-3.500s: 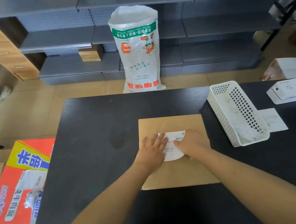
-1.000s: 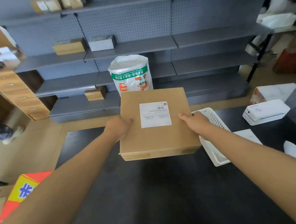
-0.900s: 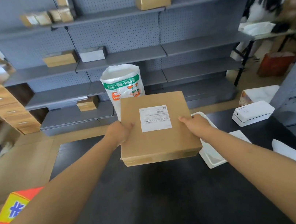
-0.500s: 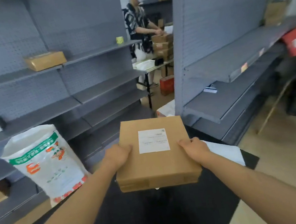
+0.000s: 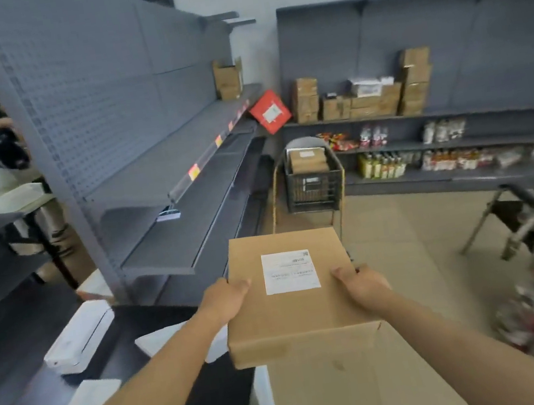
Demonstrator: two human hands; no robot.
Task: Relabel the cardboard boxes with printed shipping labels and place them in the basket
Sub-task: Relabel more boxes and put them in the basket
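Since half a second ago our view has swung right: the white sack is gone, and ahead now stands a dark basket (image 5: 314, 185) on a cart, with brown parcels inside. We hold a flat brown cardboard box (image 5: 295, 305) in the air in front of us, past the edge of the black table (image 5: 197, 396). Our left hand (image 5: 225, 299) grips its left edge, thumb on top, and our right hand (image 5: 362, 283) grips its right edge the same way. The box is plain and unmarked except for a white shipping label (image 5: 290, 271) stuck flat on top, with small blurred print. A white printer (image 5: 79, 336) sits on the table at left.
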